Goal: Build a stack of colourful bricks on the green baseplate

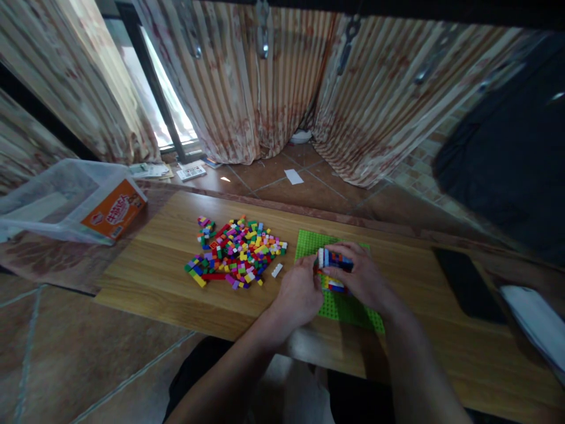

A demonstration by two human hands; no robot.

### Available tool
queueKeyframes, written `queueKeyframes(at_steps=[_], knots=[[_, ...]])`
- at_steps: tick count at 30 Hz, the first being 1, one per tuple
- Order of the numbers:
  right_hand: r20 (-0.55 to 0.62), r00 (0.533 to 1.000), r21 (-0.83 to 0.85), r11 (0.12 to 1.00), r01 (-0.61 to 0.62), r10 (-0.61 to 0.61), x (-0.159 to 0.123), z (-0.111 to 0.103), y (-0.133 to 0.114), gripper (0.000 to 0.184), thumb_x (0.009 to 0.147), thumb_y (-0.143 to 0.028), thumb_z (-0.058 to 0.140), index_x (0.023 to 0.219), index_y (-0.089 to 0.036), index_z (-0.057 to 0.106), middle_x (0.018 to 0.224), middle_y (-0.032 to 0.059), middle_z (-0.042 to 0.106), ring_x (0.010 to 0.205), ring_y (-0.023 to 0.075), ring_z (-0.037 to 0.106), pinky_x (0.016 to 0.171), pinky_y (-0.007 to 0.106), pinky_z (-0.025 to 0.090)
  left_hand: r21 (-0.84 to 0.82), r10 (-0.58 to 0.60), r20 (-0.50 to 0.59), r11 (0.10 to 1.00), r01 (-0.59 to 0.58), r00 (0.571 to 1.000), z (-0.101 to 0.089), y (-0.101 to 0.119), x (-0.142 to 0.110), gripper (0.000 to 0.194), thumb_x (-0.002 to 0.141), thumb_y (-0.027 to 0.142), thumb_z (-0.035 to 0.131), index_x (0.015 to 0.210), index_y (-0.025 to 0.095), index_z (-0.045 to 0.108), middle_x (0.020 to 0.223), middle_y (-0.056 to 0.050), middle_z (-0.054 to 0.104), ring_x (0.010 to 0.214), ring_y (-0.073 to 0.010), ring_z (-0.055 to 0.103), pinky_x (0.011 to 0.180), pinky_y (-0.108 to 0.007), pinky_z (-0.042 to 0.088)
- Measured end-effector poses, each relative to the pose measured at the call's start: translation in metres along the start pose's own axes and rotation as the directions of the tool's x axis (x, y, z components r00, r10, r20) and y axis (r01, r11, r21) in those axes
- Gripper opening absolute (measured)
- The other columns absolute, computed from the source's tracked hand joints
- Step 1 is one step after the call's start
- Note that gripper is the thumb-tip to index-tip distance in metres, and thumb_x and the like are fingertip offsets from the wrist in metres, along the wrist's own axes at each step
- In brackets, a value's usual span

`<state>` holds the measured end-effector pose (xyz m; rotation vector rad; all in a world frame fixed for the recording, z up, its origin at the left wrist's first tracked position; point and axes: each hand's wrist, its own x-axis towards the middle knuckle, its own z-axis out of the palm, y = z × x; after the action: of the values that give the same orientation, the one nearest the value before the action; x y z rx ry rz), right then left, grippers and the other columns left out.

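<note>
On the wooden table lies a green studded baseplate (348, 315). Above its middle is a small block of stacked toy bricks (336, 260) in blue, orange and white. My right hand (359, 274) wraps round this stack from the right, fingers over its top and thumb along the near side. At its left end, my left hand (302, 291) is closed with fingertips against the white brick; whether it pinches a separate piece is hidden. Below the stack, white, yellow, red and blue bricks (335, 285) show between my hands. A loose white brick (277, 270) lies left of my left hand.
A heap of loose coloured bricks (241, 250) spreads over the table left of the baseplate. Further left stands a clear plastic bin (66, 227) with an orange label. A black flat object (468, 285) and a white one (536, 324) lie at the right.
</note>
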<state>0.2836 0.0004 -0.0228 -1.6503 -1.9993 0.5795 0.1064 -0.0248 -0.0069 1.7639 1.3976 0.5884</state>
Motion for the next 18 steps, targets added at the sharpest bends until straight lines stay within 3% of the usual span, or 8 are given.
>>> queueKeyframes(at_steps=[8, 18], knots=[[0.037, 0.999, 0.257, 0.966, -0.040, 0.032, 0.0000, 0.0058, 0.0045, 0.037, 0.077, -0.043, 0.071, 0.112, -0.030, 0.071, 0.115, 0.0054, 0.068, 0.109, 0.0257, 0.061, 0.100, 0.047, 0.044, -0.025, 0.005, 0.015, 1.000, -0.005, 1.000, 0.0003, -0.0005, -0.0003, 0.047, 0.084, 0.006, 0.045, 0.130, 0.010, 0.056, 0.125, -0.016, 0.064, 0.118, -0.0259, 0.060, 0.105, -0.039, 0.046], [0.061, 0.991, 0.322, 0.937, -0.135, 0.121, -0.0005, 0.0061, 0.0003, 0.043, 0.071, -0.043, 0.076, 0.111, -0.029, 0.072, 0.112, 0.0045, 0.071, 0.101, 0.0252, 0.066, 0.093, 0.045, 0.050, 0.000, -0.017, 0.057, 1.000, 0.018, 0.998, -0.0034, 0.0037, -0.0019, 0.045, 0.085, 0.007, 0.044, 0.127, 0.012, 0.057, 0.119, -0.014, 0.067, 0.107, -0.0249, 0.063, 0.096, -0.037, 0.049]])
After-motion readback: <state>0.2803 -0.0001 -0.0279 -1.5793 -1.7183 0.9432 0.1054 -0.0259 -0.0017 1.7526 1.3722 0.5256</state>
